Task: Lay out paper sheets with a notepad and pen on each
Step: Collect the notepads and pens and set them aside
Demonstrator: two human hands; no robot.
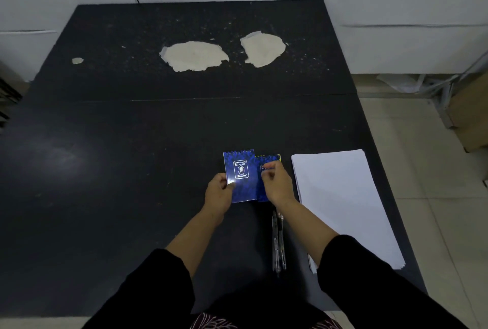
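Black table (132,170) | left hand (219,192) grips notepad (239,170) | right hand (276,183) pinches second notepad (264,191)

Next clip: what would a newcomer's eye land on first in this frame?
Probably the two small blue spiral-bound notepads, held side by side near the table's front centre, the left hand gripping one and the right hand pinching the other. Next, the stack of white paper sheets at the right edge of the black table, with dark pens beside it. Farther back, two pale worn patches break the tabletop.
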